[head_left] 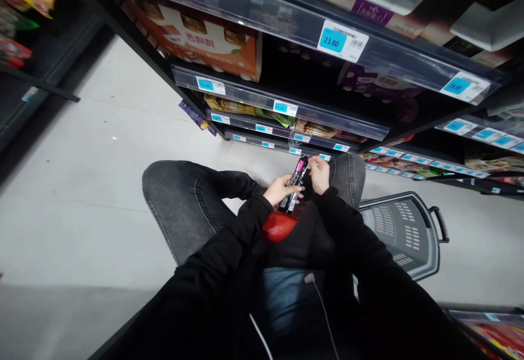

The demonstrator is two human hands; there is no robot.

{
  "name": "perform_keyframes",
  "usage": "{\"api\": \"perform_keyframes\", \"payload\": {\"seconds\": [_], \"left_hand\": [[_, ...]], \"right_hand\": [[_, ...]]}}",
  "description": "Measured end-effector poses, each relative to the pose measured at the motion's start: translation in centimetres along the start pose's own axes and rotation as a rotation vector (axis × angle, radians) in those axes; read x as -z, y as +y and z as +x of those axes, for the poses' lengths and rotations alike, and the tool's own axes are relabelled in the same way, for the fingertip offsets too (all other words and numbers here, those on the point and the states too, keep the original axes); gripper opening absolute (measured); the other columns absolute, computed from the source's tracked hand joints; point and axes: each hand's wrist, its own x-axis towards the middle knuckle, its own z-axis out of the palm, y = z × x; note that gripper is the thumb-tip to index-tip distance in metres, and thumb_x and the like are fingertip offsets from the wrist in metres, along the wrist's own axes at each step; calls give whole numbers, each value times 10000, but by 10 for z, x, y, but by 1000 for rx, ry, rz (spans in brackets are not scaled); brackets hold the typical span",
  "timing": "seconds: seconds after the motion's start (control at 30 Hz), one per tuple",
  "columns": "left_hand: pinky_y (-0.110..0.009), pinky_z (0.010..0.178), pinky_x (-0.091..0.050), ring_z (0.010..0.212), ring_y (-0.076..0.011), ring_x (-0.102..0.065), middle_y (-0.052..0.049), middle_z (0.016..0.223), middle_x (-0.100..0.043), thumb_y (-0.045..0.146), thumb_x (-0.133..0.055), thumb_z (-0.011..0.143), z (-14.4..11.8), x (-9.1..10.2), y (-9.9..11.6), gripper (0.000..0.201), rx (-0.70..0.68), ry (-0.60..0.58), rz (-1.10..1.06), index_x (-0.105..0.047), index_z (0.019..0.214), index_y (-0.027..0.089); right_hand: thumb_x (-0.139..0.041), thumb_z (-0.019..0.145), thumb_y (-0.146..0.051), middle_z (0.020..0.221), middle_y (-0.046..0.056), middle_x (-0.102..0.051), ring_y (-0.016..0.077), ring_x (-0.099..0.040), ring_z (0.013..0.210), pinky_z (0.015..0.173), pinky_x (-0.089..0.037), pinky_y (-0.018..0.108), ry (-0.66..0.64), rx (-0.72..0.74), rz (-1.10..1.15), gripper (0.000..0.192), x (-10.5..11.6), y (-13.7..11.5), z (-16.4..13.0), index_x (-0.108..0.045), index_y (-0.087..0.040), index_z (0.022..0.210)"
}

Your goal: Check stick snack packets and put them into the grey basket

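Observation:
My left hand (281,189) is closed around a slim black packet (297,181) with a pink patch near its upper end and pale lettering. The thumb lies across its front. At the packet's top end my right hand (320,174) has its fingers pinched together on the edge. The packet is tilted, its upper end leaning right, and sits between my bent knees. Just below it a smooth red object (279,226) shows between my legs; most of it is hidden by my sleeve and clothing, and its kind is unclear.
Store shelves (286,21) with price tags and boxed goods stand close in front. A grey shopping basket (403,229) with a black handle is on the floor to my right. Another rack (45,65) holds bagged goods at left. A white cable (323,311) hangs over my lap.

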Motion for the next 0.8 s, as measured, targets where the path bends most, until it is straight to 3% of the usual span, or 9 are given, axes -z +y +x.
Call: {"api": "perform_keyframes", "payload": {"seconds": [0.2,0.43,0.6,0.8], "left_hand": [[-316,529,-559,631,-188,-657,-88,846,-650,233,-758,584,-3,-3,2,412,10,-59,-38,-513,900,131],[-325,558,-566,672,-194,-660,-93,893,-641,220,-746,594,-2,-6,-2,407,-23,-47,23,-521,921,134],[-313,552,-562,653,-186,-661,-103,914,-642,227,-725,622,-3,-8,-2,394,-28,-33,71,-516,944,138],[-330,584,-559,675,-211,-668,-106,876,-657,234,-760,576,-5,5,-1,414,48,-75,56,-512,889,123]], "right_hand": [[-508,720,-421,600,-22,-510,107,-465,570,525,-368,218,40,39,-38,239,1,-1,2,-524,-184,689],[-533,694,-383,591,-30,-517,96,-469,567,534,-376,212,60,-59,88,210,0,0,6,-519,-177,651],[-559,672,-343,529,-51,-462,71,-401,471,457,-339,203,27,-116,270,186,-3,-6,5,-501,-177,610],[-546,697,-417,488,-65,-398,58,-331,397,378,-290,200,7,-158,219,246,1,-6,10,-475,-187,646]]}}
